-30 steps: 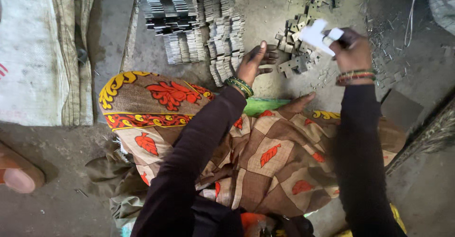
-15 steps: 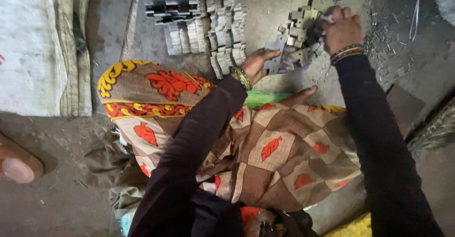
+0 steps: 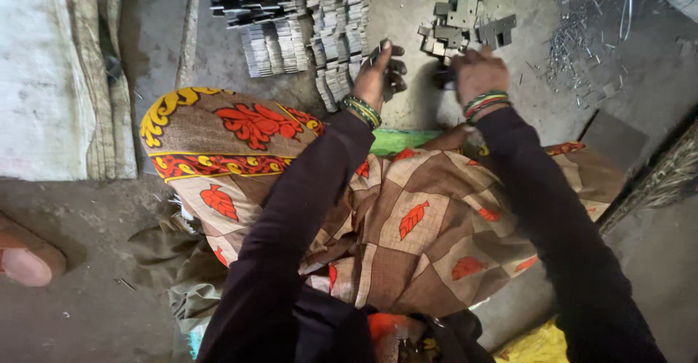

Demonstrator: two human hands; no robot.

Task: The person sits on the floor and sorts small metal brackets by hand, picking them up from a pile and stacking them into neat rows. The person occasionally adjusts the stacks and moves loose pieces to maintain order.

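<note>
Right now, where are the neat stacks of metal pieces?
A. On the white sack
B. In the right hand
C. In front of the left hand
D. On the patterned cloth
C. The stacks stand in rows on the floor just past the left hand; the right hand is by a loose pile instead.

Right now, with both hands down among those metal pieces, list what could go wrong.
1. The bare left hand rests against the stacked metal plates; a thin edge could cut a finger.
2. A nudge there might topple the packed rows.
3. The right hand has its grip closed beside the loose pile of cut pieces, with metal slivers scattered close by that could prick skin.
</note>
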